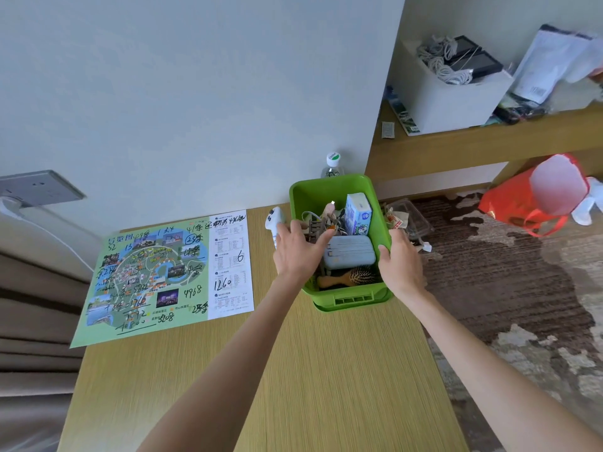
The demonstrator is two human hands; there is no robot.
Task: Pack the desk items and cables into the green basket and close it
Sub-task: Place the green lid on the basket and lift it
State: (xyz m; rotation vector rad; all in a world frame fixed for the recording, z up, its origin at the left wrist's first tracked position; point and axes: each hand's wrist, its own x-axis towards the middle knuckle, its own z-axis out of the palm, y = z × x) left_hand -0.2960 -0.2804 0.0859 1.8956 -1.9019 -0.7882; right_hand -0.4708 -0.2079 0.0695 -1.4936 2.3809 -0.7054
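Left grip [298,249] released over green basket [350,296] contents, right grip [401,261] clasping its right rim

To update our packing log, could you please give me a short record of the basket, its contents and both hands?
basket: green basket on desk, open, no lid in view
inside: power bank, hairbrush, blue-white pack, cables
left hand: laid over cables at left rim
right hand: grips basket's right rim
outside: white controller, left of basket
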